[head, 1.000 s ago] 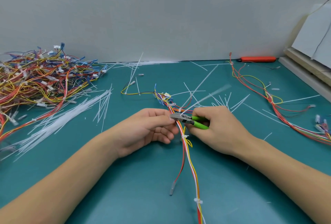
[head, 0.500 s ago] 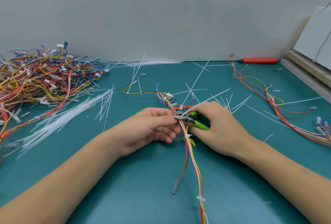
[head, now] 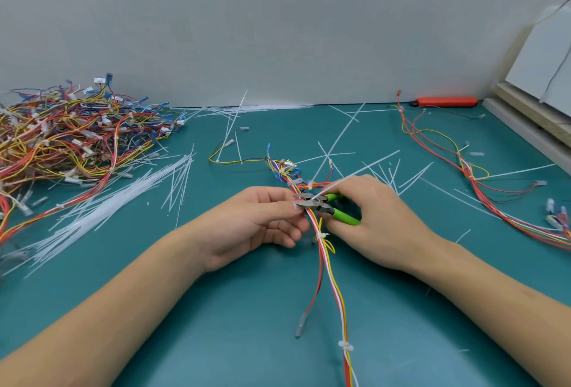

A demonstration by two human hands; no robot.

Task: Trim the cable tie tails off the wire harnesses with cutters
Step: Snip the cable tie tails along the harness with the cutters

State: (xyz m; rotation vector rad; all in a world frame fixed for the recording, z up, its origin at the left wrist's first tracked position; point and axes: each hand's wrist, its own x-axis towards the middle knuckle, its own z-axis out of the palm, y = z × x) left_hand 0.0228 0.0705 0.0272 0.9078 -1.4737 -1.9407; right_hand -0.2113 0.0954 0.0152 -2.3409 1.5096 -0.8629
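Here, right hand (head: 375, 223) gripping cutters (head: 324, 205)

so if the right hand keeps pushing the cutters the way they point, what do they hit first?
The right hand aims the cutters leftward. The white cable tie tail sits at their tips, then the harness wires, with the left hand fingertips right behind. Depth is hard to judge.

Two forearms, both bare from the lower frame edge to the wrist, with no sleeve, cuff, glove, watch or band visible. Left hand (head: 256, 226): bare, no ring seen; short nails on the fingertips (head: 297, 208). Right hand (head: 375, 219): likewise bare, knuckles facing upward, without ring, tape or marking on its back.
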